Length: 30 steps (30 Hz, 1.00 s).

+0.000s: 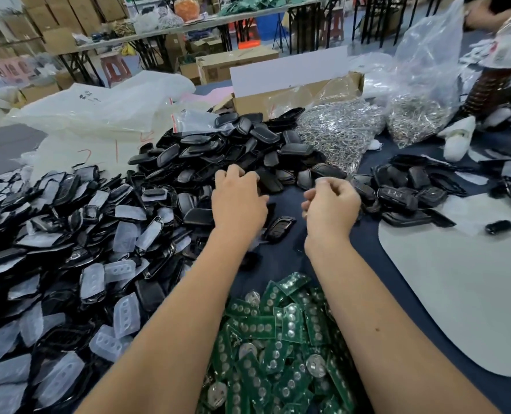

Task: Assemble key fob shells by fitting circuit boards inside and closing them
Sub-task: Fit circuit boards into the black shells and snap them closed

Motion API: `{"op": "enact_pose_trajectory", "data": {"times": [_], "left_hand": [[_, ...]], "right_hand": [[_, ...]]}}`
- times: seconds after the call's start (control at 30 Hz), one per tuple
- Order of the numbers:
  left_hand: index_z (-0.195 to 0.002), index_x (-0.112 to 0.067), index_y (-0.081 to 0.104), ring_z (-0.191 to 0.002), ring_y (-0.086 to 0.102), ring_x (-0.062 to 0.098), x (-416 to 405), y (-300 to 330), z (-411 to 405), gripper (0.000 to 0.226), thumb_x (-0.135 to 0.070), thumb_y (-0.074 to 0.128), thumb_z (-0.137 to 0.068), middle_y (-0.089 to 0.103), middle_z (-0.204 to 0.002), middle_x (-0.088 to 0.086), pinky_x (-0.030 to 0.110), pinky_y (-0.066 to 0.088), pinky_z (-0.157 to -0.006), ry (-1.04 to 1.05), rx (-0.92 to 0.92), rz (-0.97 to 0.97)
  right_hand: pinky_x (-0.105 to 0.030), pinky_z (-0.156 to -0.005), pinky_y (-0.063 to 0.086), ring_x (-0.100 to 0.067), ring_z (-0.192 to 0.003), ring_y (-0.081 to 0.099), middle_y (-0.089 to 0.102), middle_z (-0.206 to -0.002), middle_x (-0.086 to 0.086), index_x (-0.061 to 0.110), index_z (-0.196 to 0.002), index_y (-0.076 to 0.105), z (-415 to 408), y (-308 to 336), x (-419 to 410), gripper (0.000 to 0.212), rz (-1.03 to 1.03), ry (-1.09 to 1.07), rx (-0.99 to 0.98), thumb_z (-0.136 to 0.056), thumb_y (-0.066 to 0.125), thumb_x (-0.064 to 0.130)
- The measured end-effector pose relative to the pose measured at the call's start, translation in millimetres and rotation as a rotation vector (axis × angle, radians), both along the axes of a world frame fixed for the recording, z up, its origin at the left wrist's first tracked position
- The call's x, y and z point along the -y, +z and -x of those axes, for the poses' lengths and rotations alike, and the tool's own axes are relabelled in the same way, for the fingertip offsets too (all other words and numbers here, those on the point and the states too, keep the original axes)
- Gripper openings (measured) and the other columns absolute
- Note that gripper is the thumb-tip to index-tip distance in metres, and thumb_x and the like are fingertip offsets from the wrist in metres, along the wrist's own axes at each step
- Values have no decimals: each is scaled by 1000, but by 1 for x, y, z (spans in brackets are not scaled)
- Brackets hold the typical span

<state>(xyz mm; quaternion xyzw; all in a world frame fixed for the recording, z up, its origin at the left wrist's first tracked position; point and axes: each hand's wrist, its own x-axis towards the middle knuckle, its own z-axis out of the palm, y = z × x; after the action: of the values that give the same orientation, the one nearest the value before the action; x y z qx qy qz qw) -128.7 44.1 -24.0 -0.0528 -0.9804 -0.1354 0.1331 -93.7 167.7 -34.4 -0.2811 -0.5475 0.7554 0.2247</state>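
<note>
Nearest the person, a heap of green circuit boards [278, 339] with round silver contacts lies between the two forearms. To the left of that heap spreads a large pile of black shell halves fitted with translucent button pads [69, 264]. Beyond the boards, on the dark blue table cover [281, 258], a single black key fob shell [279, 228] lies flat, touched by neither hand.

The left hand [238, 201] hovers just beyond and left of that shell, fingers curled downward at the edge of a mound of black shell backs [233, 144]; its fingertips are hidden behind the knuckles, so whether they pinch a shell I cannot tell. The right hand [330, 201] is just right of the shell, fingers bent loosely inward with the thumb close to the forefinger; nothing is visible between them, though something small could be hidden.

Right of the lone shell sits a smaller group of closed fobs [409, 186] on the edge of a pale mat [457, 294]. Farther off are bags of metal key rings [341, 132] and a cardboard box [296, 94].

This looks like the start of a cycle: gathering parts. The next move likely calls for seating a circuit board in the lone shell, aligned, then picking a back to close it.
</note>
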Motion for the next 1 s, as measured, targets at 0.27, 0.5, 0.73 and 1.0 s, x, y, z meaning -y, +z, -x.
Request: {"op": "enact_pose_trajectory", "data": {"times": [0.27,0.5,0.73,1.0], "left_hand": [[-90,-16,71,-100,63,25,20,13,7,15,-26,80,-86,70,-98,2,35,48,-89,-26,-18,-170],[-118,-23,70,-116,55,27,29,8,6,32,-29,79,-89,61,-119,6,36,45,-101,26,-9,-169],[-89,-21,79,-89,65,20,35,6,0,4,-24,76,-89,73,-88,-1,34,52,-82,-1,24,-246],[-95,-19,70,-53,72,14,55,2,-28,7,-14,74,-92,73,-81,9,22,51,-49,100,60,-861]], "right_hand": [[-29,-51,52,-18,-51,65,73,-64,-6,17,-74,70,-13,23,-10,35,-1086,978,310,-89,74,48],[-24,-56,59,-10,-63,70,75,-80,7,22,-90,77,-34,61,-18,32,-1325,1427,475,-72,94,43],[-26,-59,50,-6,-60,60,67,-62,16,25,-73,74,-33,57,-17,24,-1426,1454,469,-77,91,41],[-28,-51,48,-18,-57,68,73,-74,-4,17,-85,68,-15,24,8,14,-680,775,-123,-97,71,11]]}}
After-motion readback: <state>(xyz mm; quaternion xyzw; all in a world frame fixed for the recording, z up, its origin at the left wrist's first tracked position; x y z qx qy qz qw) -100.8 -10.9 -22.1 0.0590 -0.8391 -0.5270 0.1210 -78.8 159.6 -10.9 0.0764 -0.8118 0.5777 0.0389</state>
